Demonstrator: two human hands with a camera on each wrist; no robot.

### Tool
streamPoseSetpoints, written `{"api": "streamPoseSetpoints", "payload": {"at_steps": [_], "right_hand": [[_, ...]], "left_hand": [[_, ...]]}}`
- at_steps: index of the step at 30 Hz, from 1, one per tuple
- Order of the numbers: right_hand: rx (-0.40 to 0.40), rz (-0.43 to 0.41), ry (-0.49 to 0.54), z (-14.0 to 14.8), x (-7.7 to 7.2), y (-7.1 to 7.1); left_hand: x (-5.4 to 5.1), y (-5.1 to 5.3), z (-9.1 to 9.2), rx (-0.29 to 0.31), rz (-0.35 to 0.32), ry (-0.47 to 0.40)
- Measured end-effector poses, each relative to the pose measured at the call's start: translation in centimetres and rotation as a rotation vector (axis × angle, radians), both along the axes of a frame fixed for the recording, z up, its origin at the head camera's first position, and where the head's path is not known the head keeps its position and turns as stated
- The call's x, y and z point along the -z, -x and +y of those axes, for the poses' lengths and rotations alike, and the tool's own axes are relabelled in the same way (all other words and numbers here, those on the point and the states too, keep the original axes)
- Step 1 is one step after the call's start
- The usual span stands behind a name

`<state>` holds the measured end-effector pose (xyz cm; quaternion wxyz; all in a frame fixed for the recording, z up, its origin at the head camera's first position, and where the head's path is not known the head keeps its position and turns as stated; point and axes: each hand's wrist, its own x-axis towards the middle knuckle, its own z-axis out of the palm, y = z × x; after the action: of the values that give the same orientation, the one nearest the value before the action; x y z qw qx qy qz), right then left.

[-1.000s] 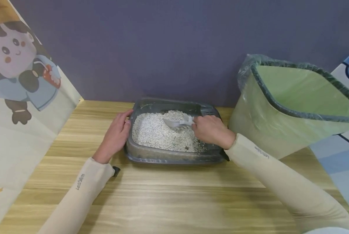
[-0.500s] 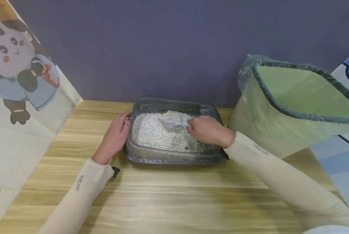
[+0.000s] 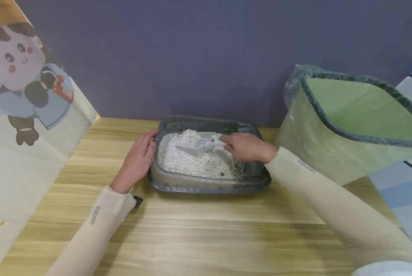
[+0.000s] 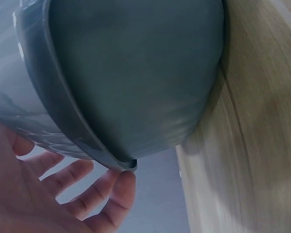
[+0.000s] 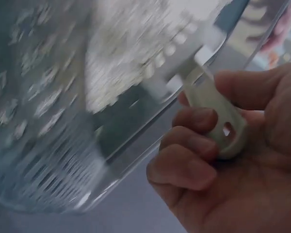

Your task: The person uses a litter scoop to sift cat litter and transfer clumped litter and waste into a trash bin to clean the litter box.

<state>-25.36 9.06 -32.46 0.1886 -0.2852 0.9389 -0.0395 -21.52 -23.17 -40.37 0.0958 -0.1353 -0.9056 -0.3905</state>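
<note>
A grey litter box (image 3: 206,184) filled with pale granular litter (image 3: 192,165) sits on the wooden table. My right hand (image 3: 245,147) grips the short handle of a whitish slotted litter scoop (image 3: 199,145), its fingers curled round the handle (image 5: 218,116) in the right wrist view. The scoop's head lies in the litter, beside a small heap near the back. My left hand (image 3: 138,159) rests at the box's left end. In the left wrist view its spread, lightly bent fingers (image 4: 114,199) touch the rim. A dark clump (image 3: 222,174) lies in the litter near the front.
A pale green bin (image 3: 309,145) with a clear plastic liner stands right of the box, close to my right forearm. Behind the table (image 3: 206,234) rises a dark blue-grey wall (image 3: 192,57). A wall panel with cartoon figures (image 3: 26,76) borders the left.
The scoop has moved left through the litter, and its slots now show. Litter has heaped up near the back. My right hand has shifted slightly with it; my left hand stays put.
</note>
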Motion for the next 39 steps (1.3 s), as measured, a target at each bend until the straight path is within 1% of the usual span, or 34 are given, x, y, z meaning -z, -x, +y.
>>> {"api": "streamPoseSetpoints", "payload": {"at_steps": [4,8,11,13,18,20,24,28,31,33,37,39], "right_hand": [[0.023,-0.068,0.009,0.8,0.1,2.2],[0.044,-0.140,0.032,0.3,0.0,3.8],[0.066,-0.171,0.032,-0.6,-0.1,4.6],[0.067,-0.185,0.024,-1.2,0.1,5.1],[0.016,-0.231,-0.008,-2.1,1.1,6.2],[0.009,-0.254,-0.009,-2.1,1.6,6.5],[-0.026,-0.301,0.024,-2.3,2.3,6.3],[-0.043,-0.331,0.032,-2.6,2.4,5.4],[-0.039,-0.314,0.027,-2.9,2.1,4.9],[-0.055,-0.303,0.046,-2.8,2.0,4.6],[-0.067,-0.274,0.131,-1.7,1.9,3.7],[-0.059,-0.215,0.177,-0.8,1.7,2.9]], "left_hand": [[-0.1,0.1,0.0,0.004,0.001,0.011],[-0.1,0.1,-0.1,0.000,-0.007,0.018],[-0.2,0.2,-0.1,0.003,-0.017,0.012],[-0.2,0.2,-0.1,0.007,-0.021,0.007],[-0.1,0.3,-0.1,0.011,-0.035,0.007],[-0.1,0.3,-0.2,0.007,-0.041,0.009],[-0.2,0.3,-0.2,0.005,-0.046,0.011],[-0.4,0.1,-0.2,0.011,-0.041,0.013],[-0.5,0.1,-0.2,0.004,-0.025,0.017],[-0.5,0.0,-0.2,-0.003,-0.014,0.019],[-0.5,0.0,-0.2,-0.002,-0.018,0.020],[-0.4,0.0,-0.3,-0.001,-0.027,0.020]]}}
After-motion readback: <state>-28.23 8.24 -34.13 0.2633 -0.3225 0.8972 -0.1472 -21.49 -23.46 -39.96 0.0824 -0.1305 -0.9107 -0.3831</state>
